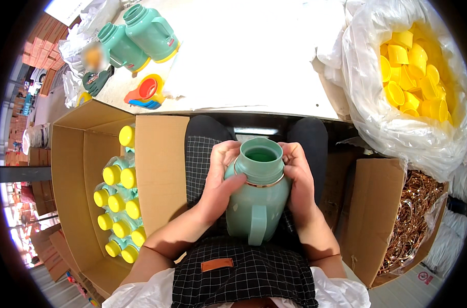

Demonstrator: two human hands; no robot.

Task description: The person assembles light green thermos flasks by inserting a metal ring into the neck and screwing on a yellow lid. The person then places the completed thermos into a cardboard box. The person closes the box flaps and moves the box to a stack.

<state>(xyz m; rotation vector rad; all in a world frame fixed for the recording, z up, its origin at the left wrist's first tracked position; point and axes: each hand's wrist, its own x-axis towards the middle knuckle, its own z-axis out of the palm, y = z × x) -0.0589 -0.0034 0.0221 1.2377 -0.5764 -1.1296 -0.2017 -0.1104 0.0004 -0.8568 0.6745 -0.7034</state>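
Flask [257, 197], green, uncapped, upright on lap below table [254, 61]. Left hand [219, 182] and right hand [297, 185] clasp its neck at the gold ring [264, 183]. Risk: ring seats crooked under uneven thumb pressure; smooth body could slip.

Three green flasks [257, 192], two boxes [79, 149]

**Green flask, centre frame**

I see one mint-green plastic flask [257, 197] at lower centre of the frame. It stands upright, mouth open and uncapped, handle facing the lower edge. A thin metallic ring [264, 183] encircles its neck.
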